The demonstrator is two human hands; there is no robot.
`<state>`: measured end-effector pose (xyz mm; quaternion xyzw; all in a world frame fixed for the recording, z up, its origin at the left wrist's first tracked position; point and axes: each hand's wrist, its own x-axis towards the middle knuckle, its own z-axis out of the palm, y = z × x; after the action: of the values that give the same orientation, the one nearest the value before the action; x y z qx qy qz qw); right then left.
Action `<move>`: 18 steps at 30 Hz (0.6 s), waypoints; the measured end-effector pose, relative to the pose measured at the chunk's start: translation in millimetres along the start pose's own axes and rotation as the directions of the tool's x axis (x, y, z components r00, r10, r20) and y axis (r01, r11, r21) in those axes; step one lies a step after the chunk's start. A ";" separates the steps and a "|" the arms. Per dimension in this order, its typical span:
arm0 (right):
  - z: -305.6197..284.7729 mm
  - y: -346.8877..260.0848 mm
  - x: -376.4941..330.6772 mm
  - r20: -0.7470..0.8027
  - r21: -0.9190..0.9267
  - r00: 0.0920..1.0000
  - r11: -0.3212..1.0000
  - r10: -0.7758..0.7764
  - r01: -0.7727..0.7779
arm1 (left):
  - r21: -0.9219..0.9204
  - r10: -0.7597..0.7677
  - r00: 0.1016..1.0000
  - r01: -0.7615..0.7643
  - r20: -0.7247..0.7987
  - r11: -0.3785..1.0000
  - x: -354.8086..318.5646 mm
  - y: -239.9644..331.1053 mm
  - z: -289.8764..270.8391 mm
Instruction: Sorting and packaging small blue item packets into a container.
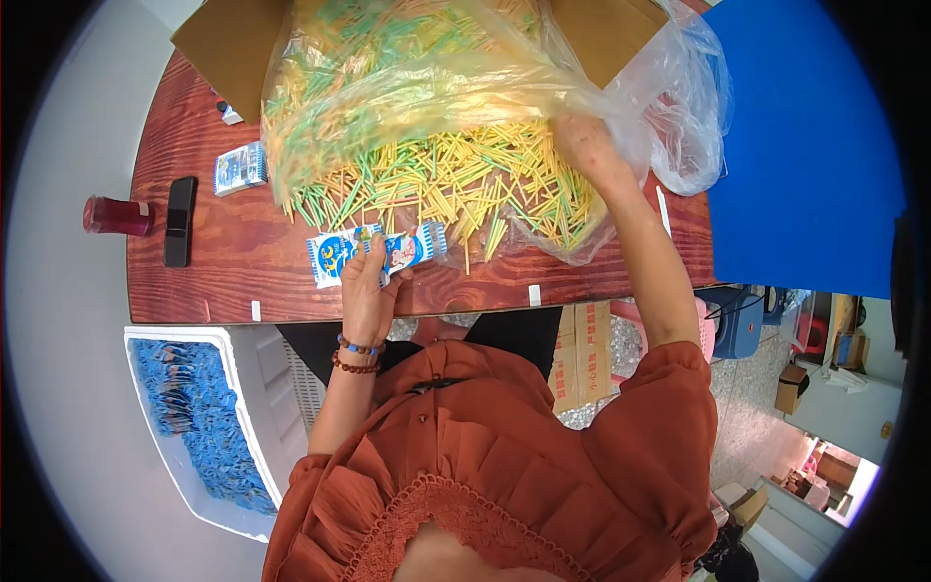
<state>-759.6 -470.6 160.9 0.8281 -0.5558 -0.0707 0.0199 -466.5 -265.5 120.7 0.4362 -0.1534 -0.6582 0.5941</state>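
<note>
Near the table's front edge my left hand (pixel 365 296) is closed round a small blue and white packet (pixel 332 254), thumb on top. A second part with similar print sticks out to the right of the thumb; whether it is a separate packet I cannot tell. My right hand (pixel 584 150) reaches to the right side of a big pile of thin yellow, green and orange sticks (pixel 456 184). Its fingers are hidden at the edge of a clear plastic bag (pixel 436 92), which drapes over the far part of the pile.
Another blue and white packet (pixel 240 169), a black phone (pixel 179 221) and a dark red jar (pixel 118 215) lie at the left on the wooden table (pixel 223 281). A white foam box (pixel 233 359) full of blue packets stands below left. Cardboard flaps (pixel 606 39) rise behind the pile.
</note>
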 end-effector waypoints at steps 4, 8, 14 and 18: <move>11.4 3.9 -14.7 -0.053 0.063 0.987 0.987 0.149 -0.146 | -0.021 0.017 1.000 -0.017 -0.011 1.000 0.6 -1.2 0.4; 8.0 -20.6 -20.9 0.058 0.179 0.941 0.924 0.334 -0.339 | -0.037 0.019 0.999 -0.018 0.036 0.999 0.9 -3.7 -3.6; 16.4 -32.4 -1.1 0.066 0.182 0.928 0.910 0.366 -0.372 | -0.011 0.000 1.000 -0.001 -0.006 1.000 -3.0 1.6 6.8; 24.0 -35.7 10.4 0.100 0.202 0.899 0.876 0.427 -0.438 | -0.063 0.006 1.000 -0.005 0.018 0.998 0.4 -3.4 1.1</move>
<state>-726.3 -465.5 132.1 0.6778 -0.7314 -0.0242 -0.0707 -469.5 -265.4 118.7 0.4108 -0.1394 -0.6652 0.6077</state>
